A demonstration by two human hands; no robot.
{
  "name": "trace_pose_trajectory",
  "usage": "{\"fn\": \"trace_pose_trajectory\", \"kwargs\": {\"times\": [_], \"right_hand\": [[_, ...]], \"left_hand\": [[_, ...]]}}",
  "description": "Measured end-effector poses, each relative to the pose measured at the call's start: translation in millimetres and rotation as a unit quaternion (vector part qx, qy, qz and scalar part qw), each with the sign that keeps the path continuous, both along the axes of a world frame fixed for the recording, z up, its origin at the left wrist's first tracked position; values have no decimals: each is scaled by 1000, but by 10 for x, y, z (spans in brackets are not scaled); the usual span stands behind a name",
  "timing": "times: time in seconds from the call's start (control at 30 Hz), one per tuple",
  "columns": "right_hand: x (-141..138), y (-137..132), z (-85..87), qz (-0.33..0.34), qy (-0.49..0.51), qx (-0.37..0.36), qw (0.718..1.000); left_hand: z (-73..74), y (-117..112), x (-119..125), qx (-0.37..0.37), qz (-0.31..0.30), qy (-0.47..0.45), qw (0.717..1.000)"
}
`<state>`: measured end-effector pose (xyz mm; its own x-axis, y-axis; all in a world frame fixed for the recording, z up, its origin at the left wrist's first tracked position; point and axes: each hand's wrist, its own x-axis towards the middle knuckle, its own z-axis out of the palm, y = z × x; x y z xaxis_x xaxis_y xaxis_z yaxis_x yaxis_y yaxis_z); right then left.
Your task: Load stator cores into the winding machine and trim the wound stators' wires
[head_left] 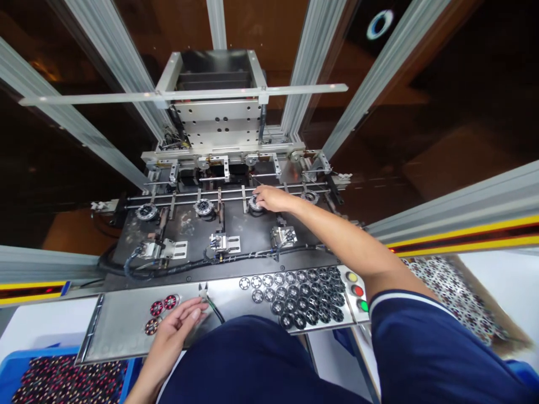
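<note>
My right hand [273, 198] reaches to the third station of the machine, its fingers closed on the round slotted stator [255, 203] there and partly hiding it. Similar stators sit on the first [146, 211] and second [204, 207] stations. Low over the metal tray [122, 320], my left hand [181, 322] is open, its fingers loosely bent with nothing visible in them. Beside its fingertips lies a pair of cutting pliers [205, 294] with dark handles. Several wound stators [156, 308] with red and copper-coloured wire rest just left of that hand.
Rows of black stator cores [301, 292] cover the tray's right part, beside yellow, red and green buttons [357, 291]. A blue bin [12, 373] of wound stators stands lower left. More cores [450, 292] lie at right. Yellow-edged light bars [471, 235] flank the machine.
</note>
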<state>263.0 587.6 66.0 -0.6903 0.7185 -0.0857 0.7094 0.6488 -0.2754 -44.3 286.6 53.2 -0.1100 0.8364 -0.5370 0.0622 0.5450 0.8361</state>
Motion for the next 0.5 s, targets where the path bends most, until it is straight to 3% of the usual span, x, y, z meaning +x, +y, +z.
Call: {"fn": "trace_pose_trajectory", "kwargs": {"times": [0.13, 0.27, 0.5], "right_hand": [[69, -254, 113, -33, -15, 39, 999], [179, -433, 171, -12, -46, 24, 999], [143, -388, 197, 13, -75, 1, 997]], "left_hand": [[-3, -17, -25, 11, -9, 9, 1000], [-75, -96, -89, 11, -26, 12, 1000], [-196, -40, 111, 71, -229, 53, 969]]}}
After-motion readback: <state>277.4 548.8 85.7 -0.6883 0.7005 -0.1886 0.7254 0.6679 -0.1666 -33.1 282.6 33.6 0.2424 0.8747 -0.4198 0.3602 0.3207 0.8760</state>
